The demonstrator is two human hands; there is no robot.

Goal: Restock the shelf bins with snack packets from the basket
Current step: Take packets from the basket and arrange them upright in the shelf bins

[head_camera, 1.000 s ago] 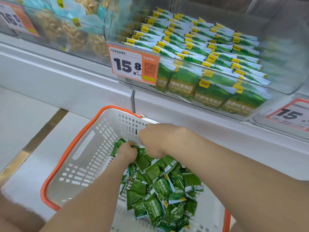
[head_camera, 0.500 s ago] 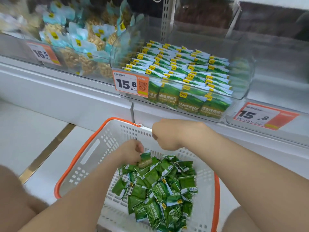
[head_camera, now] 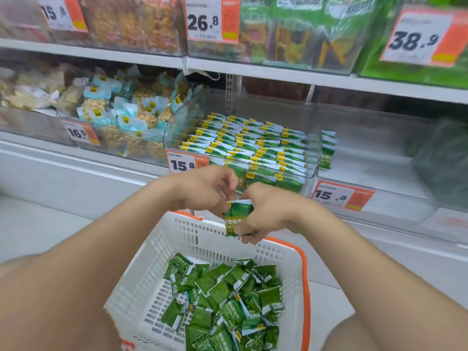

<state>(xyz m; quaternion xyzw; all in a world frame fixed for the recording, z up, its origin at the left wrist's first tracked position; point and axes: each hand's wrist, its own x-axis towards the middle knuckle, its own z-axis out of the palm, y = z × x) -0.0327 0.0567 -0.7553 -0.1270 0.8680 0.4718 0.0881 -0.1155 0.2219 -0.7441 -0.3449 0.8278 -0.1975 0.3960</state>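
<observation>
A white basket with an orange rim (head_camera: 162, 254) sits low in front of me, holding several loose green snack packets (head_camera: 222, 302). Above its far rim, my left hand (head_camera: 202, 190) and my right hand (head_camera: 268, 211) meet around a small stack of green packets (head_camera: 236, 216). The right hand grips the stack from the right and the left hand's fingertips pinch its top edge. Just beyond them, a clear shelf bin (head_camera: 312, 158) holds neat rows of the same green packets (head_camera: 248, 143), behind a 15.8 price tag (head_camera: 186, 163).
Left of the green bin is a clear bin of pale blue nut packets (head_camera: 126, 120) with a 16.5 tag. To the right stands a nearly bare clear bin (head_camera: 379, 158) with a 15.8 tag (head_camera: 340, 196). An upper shelf (head_camera: 253, 69) carries more snack bins.
Both hands rose out of the basket with green packets and came together in front of the green bin. My view tilted up, showing the upper shelf.
</observation>
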